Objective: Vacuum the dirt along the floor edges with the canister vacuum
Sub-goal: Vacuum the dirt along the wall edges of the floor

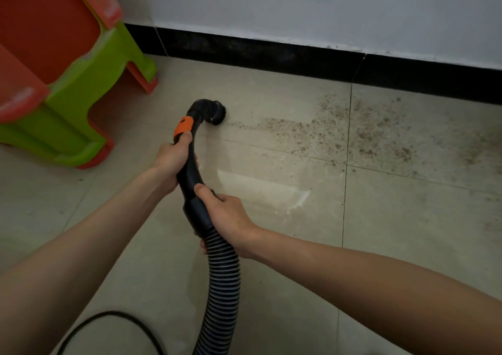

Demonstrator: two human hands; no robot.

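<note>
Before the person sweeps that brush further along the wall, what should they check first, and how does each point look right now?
1. Left hand grips the vacuum handle: ok.
2. Right hand grips where the ribbed hose joins it: ok.
3. Round brush down at the floor: ok, though actual contact cannot be told.
4. Dirt lies ahead, right of the brush, below the black baseboard: ok.
5. Stacked plastic stools stand out of that path: ok.
6. Suction running: cannot tell.
</note>
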